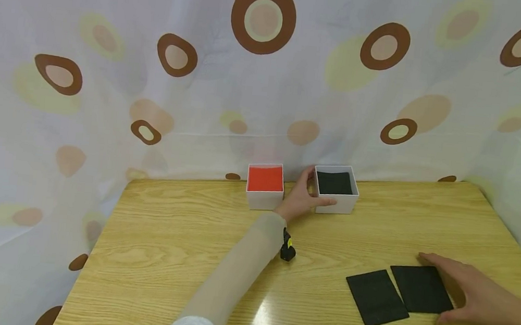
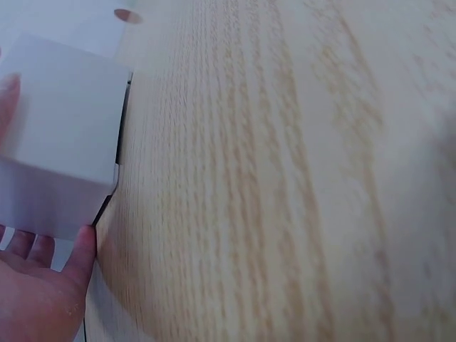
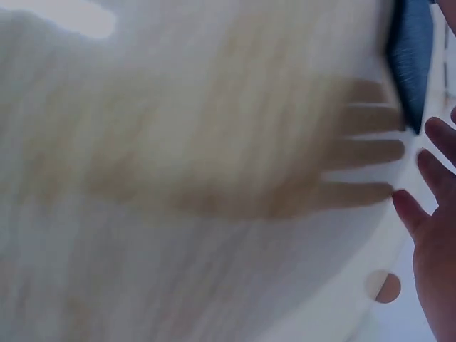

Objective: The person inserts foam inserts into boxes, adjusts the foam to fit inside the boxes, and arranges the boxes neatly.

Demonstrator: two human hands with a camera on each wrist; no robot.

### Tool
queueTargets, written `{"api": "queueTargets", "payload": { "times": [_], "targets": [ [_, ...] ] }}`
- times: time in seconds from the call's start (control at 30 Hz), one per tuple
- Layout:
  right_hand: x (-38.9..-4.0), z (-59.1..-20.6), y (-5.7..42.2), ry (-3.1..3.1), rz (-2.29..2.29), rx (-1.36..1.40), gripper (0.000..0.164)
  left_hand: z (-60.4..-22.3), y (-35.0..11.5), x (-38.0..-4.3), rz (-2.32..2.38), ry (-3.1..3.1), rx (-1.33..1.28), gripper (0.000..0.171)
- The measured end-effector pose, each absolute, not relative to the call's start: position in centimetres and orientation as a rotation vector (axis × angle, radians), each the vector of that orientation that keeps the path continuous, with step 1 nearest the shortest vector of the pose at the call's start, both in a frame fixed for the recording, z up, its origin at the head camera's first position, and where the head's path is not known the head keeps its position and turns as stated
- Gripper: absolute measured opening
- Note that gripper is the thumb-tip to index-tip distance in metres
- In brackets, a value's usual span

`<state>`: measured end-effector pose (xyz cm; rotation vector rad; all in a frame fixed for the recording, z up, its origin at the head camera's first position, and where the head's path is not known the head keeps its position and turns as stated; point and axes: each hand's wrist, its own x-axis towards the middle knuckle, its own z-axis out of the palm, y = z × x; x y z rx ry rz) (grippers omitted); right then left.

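My left hand (image 1: 301,198) holds a small white open-topped box (image 1: 343,204) at the back of the table, its thumb along the front and its fingers round the left side. A stack of flat black squares (image 1: 335,183) lies inside that box. The left wrist view shows the box's plain white wall (image 2: 71,107) between the thumb and the other fingers. At the front right, my right hand (image 1: 478,296) hovers with spread fingers beside a flat black square (image 1: 421,289). Another black square (image 1: 377,298) lies just left of it. What the squares are made of is hard to tell.
A second white box (image 1: 263,200), holding flat red pieces (image 1: 265,179), stands left of my left hand. The wooden table (image 1: 164,237) ends against a white curtain (image 1: 200,99) with brown and yellow spots behind and at both sides.
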<state>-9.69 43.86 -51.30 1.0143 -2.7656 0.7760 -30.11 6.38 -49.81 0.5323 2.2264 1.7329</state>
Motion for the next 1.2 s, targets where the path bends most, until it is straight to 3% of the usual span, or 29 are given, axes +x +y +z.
{"api": "queueTargets", "payload": {
  "times": [0.13, 0.53, 0.7, 0.87, 1.2],
  "targets": [
    [-9.1, -51.7, 44.3, -2.8, 0.753, 1.0, 0.126, -49.8, 6.3, -30.1, 1.737, 2.221, 0.541, 0.102],
    [-9.1, -51.6, 44.5, -2.815, 0.647, 0.974, 0.111, -49.9, 6.2, -30.3, 1.728, 2.222, 0.531, 0.104],
    [-8.6, -51.9, 45.0, -2.877, 0.556, 0.832, 0.12, -49.8, 6.3, -30.1, 1.721, 2.221, 0.531, 0.105],
    [-8.4, -52.1, 45.5, -2.852, 0.535, 0.866, 0.125, -49.8, 6.3, -30.0, 1.705, 2.223, 0.525, 0.105],
    [-8.5, -51.2, 45.7, -2.875, 0.304, 0.801, 0.096, -49.8, 6.3, -30.2, 1.719, 2.218, 0.518, 0.104]
  ]
}}
